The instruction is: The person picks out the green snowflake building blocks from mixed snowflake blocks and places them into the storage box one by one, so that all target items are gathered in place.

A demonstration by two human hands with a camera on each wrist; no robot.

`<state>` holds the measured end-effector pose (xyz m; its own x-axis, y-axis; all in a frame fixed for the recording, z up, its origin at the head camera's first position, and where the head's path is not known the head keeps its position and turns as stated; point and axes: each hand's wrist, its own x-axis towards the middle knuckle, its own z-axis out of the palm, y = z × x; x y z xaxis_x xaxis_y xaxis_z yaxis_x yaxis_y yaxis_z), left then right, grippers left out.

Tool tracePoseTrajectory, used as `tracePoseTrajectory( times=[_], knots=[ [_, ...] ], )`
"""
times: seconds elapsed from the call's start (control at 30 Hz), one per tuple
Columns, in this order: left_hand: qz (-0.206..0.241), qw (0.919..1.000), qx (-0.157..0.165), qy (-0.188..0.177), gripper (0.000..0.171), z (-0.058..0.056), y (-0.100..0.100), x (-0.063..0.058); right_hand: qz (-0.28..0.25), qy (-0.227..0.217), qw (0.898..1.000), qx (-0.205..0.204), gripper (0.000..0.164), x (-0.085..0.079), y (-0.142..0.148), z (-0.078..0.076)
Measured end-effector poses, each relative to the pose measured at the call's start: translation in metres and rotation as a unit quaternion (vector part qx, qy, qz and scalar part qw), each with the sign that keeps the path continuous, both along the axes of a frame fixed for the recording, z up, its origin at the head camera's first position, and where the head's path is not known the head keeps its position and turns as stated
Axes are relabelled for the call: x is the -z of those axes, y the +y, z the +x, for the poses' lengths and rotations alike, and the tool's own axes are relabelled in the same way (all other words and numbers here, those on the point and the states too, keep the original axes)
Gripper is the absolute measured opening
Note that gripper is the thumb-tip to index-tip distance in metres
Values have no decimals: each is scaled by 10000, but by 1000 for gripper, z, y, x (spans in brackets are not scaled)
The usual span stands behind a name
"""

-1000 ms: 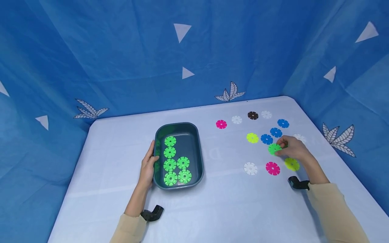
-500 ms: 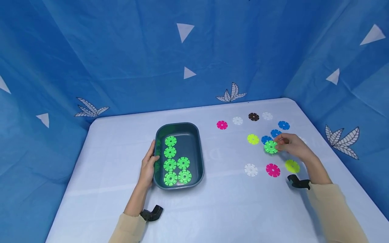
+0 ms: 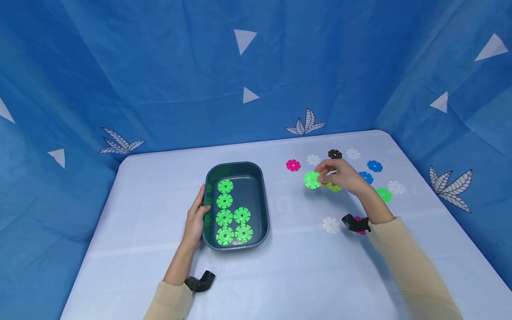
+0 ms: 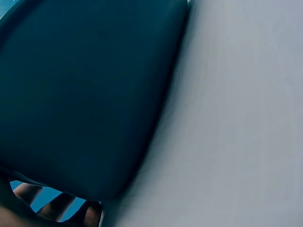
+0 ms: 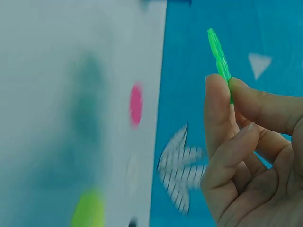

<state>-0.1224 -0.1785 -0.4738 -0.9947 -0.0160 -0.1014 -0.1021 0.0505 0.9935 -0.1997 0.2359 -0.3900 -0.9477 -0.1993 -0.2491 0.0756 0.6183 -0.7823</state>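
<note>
My left hand grips the left side of a dark teal plastic tray, thumb over the rim and fingers along the outer wall. Inside the tray lie several green notched interlocking discs. My right hand pinches another green interlocking disc above the table, right of the tray. The right wrist view shows that disc edge-on between thumb and index finger. Beneath the right hand a yellow disc is partly covered. In the left wrist view, the tray's outer wall fills much of the picture.
On the white-covered table lie pink, white, brown and blue discs. One green disc lies beside the right forearm, which covers part of a pink disc. Blue curtains stand behind and at the sides.
My right hand has lifted the green disc off the table and carried it left towards the tray. A green disc near the forearm has come into sight. My left hand stays on the tray.
</note>
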Motion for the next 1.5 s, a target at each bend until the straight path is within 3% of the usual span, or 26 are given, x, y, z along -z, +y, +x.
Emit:
tracePoseTrajectory(
  times=[0.17, 0.4, 0.6, 0.77, 0.97, 1.17, 1.5],
  knots=[
    [7, 10000, -19, -72, 63, 0, 0, -1, -183, 308, 9978, -558, 17, -7, -50, -14],
    [28, 10000, -17, 4, 64, 0, 0, 0, -322, 639, 9855, -1541, 15, -13, -114, -29],
    [-2, 10000, -18, 15, 64, 1, -1, 0, -281, 595, 9734, -2195, 14, -11, -161, -38],
    [-14, 10000, -7, -20, 64, 1, -2, 0, 148, 514, 9617, -2688, 13, -3, -190, -42],
    [-33, 10000, 27, -25, 63, 0, -3, 0, 843, 306, 9471, -3083, 13, 8, -211, -45],
    [-15, 10000, 51, -15, 63, -1, -3, -1, 1517, 212, 9373, -3131, 11, 12, -218, -45],
    [8, 10000, 72, -22, 63, 0, -2, -1, 1961, 194, 9263, -3210, 10, 17, -221, -43]
  ],
)
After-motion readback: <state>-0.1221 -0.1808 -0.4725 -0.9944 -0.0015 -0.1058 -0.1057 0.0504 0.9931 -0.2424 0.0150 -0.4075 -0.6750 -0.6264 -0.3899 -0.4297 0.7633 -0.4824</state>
